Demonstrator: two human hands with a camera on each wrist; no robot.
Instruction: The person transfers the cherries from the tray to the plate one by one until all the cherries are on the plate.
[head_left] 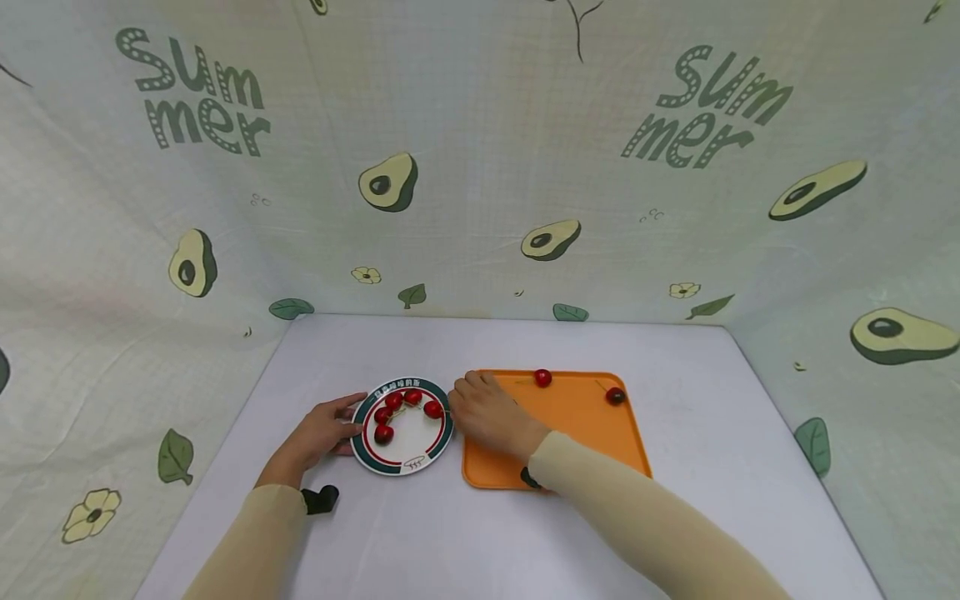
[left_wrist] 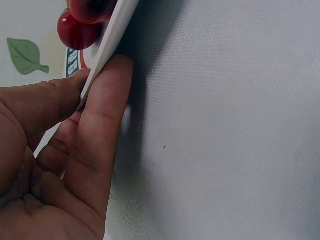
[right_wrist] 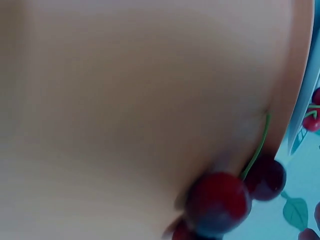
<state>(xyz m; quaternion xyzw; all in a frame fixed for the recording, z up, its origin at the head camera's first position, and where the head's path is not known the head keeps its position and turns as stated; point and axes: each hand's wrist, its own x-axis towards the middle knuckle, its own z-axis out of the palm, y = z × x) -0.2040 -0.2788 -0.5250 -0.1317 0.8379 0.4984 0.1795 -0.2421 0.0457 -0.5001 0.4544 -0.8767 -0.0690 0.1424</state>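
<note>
My left hand (head_left: 318, 433) pinches the left rim of a round plate (head_left: 411, 442), white with a green and red border. In the left wrist view the thumb lies over the rim and fingers (left_wrist: 97, 130) support it from below; the plate is tilted off the table. Several red cherries (head_left: 393, 401) sit on the plate. My right hand (head_left: 487, 412) is over the left side of an orange tray (head_left: 573, 417), beside the plate. The right wrist view shows a cherry (right_wrist: 218, 202) and a darker stemmed cherry (right_wrist: 266, 179) close together; that hand's grip is mostly out of sight.
Two more cherries lie on the tray: a red cherry (head_left: 543, 378) at its back edge and a dark cherry (head_left: 616, 396) near the back right corner. The white table (head_left: 697, 433) meets a hanging cloth (head_left: 465, 183) printed with avocados and leaves.
</note>
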